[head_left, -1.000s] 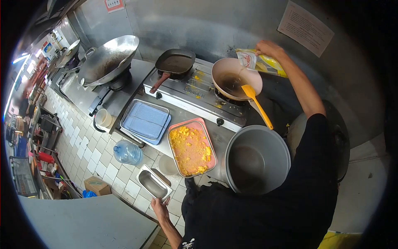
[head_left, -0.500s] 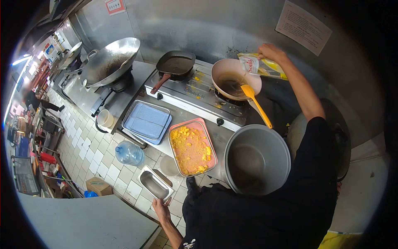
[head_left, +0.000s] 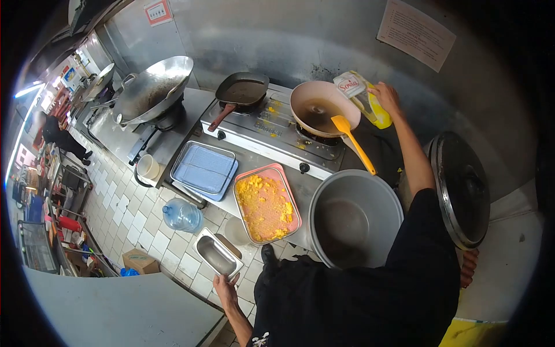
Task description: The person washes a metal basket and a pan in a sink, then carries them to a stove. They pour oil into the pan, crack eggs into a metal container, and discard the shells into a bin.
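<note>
Head view: oil pouch in right hand, now nearer upright.

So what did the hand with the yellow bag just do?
The right hand tipped the yellow pouch back upright, away from the pink pan. The left hand still holds the steel tub; the spatula stays in the pan.

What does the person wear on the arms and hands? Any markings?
The right hand and left hand are bare, without gloves; no watch shows. Forearms are uncovered. A black short sleeve covers the right upper arm. The black top bears a small white mark beside the left arm.
</note>
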